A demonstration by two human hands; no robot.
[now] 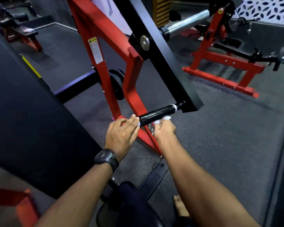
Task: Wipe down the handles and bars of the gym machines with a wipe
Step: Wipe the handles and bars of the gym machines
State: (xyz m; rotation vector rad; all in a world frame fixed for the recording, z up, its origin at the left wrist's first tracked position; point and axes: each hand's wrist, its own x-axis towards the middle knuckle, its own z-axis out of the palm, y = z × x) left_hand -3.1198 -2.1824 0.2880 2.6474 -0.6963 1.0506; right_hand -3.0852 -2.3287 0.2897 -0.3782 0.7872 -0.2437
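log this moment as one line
left hand: fingers on handle near end | right hand: holds wipe under handle | stage: wiping handle

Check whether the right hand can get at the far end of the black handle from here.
Probably yes. The right hand with the wipe sits just under the black handle; nothing covers its far end, and the left hand touches only the near end.

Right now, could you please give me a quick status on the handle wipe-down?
Left grip touching handle end, fingers straight. Right grip pinching wipe under handle. Nothing in the way.
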